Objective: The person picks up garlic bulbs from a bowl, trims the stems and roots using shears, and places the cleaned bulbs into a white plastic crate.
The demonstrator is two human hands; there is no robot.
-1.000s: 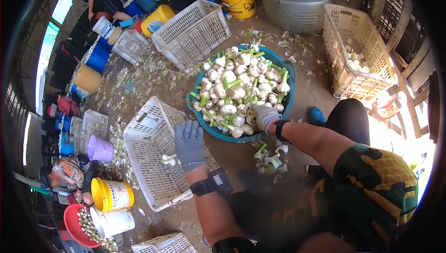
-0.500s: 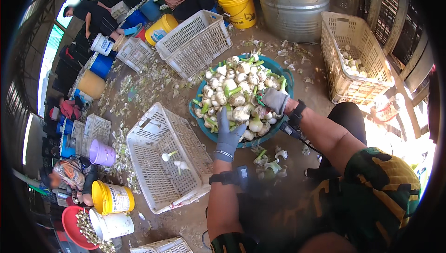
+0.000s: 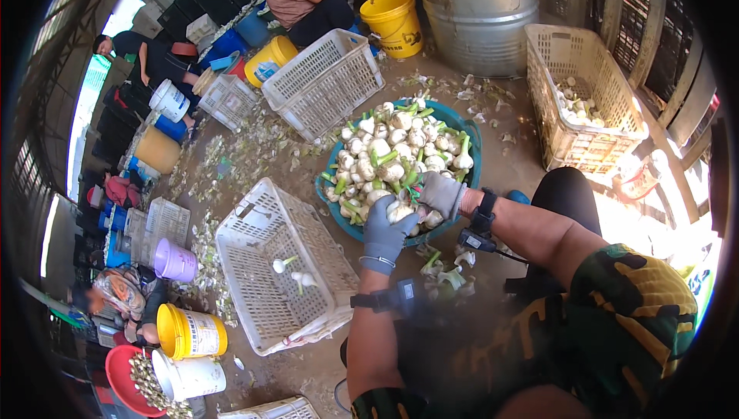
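A round blue-green tub point(image 3: 475, 159) in front of me is heaped with white garlic bulbs point(image 3: 398, 142), many with short green stems. My left hand point(image 3: 387, 230), in a grey glove, is closed round a garlic bulb point(image 3: 401, 210) at the tub's near edge. Right beside it my right hand point(image 3: 441, 194), gloved as well, has its fingers curled in against that bulb. A bit of green and red shows at its fingertips, but what it holds is too small to make out.
To the left stands a white plastic crate point(image 3: 262, 296) with two garlic bulbs inside. Another crate point(image 3: 323, 84) is beyond the tub, and a dirtier one point(image 3: 593, 142) with some bulbs is at right. A metal drum point(image 3: 481, 26) and yellow bucket point(image 3: 391, 23) stand behind. Several people work around.
My left hand has closed on a bulb, where before its fingers were spread over the heap. My right hand has come down and left to meet it.
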